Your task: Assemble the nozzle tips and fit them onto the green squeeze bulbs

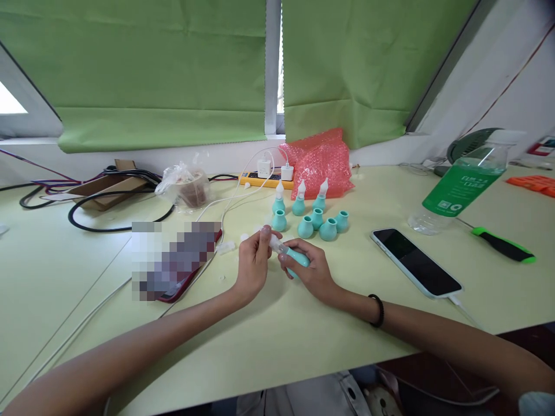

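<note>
My left hand (255,260) pinches a clear plastic nozzle (276,242) between thumb and fingers. Wrapped round a teal squeeze bulb (299,258) is my right hand (313,267), just to the right. Nozzle and bulb meet end to end, tilted, a little above the table; the fingers partly cover the joint. Behind my hands, three teal bulbs with pointed clear nozzles (299,199) stand upright in a row. In front of these are several open-necked teal bulbs (328,229). Small clear plastic pieces (225,248) lie left of my left hand.
A red-cased phone (191,266) lies on the left, a charging phone (417,262) on the right. A tilted water bottle (463,185) and a screwdriver (503,244) are farther right. Behind are a pink bubble-wrap bag (323,164), a power strip (249,180), cables and a bagged cup (191,189).
</note>
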Demonstrator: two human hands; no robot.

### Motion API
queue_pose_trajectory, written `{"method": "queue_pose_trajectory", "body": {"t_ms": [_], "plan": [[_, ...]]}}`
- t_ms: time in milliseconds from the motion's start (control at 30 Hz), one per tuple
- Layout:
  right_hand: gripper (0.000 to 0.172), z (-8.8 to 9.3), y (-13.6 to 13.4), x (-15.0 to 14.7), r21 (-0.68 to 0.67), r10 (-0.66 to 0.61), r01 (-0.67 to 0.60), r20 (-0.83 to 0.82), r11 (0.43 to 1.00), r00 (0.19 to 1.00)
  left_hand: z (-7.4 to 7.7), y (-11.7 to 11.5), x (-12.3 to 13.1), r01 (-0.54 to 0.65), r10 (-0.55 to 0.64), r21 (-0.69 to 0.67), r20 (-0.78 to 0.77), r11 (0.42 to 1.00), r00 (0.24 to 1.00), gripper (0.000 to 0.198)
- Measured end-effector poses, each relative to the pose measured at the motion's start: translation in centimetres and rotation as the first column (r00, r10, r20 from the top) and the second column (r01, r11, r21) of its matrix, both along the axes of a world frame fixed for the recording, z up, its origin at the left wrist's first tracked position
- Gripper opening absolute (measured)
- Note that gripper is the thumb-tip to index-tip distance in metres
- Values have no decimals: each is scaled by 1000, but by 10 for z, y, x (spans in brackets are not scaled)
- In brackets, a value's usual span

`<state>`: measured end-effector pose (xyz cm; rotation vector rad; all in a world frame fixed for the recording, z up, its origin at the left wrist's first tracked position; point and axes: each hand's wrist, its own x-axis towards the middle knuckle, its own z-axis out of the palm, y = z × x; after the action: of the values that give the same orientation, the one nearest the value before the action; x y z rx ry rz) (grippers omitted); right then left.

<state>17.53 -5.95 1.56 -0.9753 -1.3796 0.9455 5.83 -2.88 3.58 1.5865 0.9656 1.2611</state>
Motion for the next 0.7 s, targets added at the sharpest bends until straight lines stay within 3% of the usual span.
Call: {"method": "queue_pose_trajectory", "body": {"t_ms": [233,400,467,700], "plan": [[19,7,-3,0,5,64,-64,-48,998,997,11,0,-3,80,-78,-33,59,996,995,43],[17,4,-6,0,157,-127,113,84,981,988,22,-2,-10,185,-185,-30,21,982,983,46],[16,5,-8,0,200,-156,128,128,971,980,24,-5,-13,214,-215,-28,-33,976,976,48],[17,4,-15,-4,114,-90,78,107,990,990,21,-8,-21,246,-250,-48,-146,968,957,52]]}}
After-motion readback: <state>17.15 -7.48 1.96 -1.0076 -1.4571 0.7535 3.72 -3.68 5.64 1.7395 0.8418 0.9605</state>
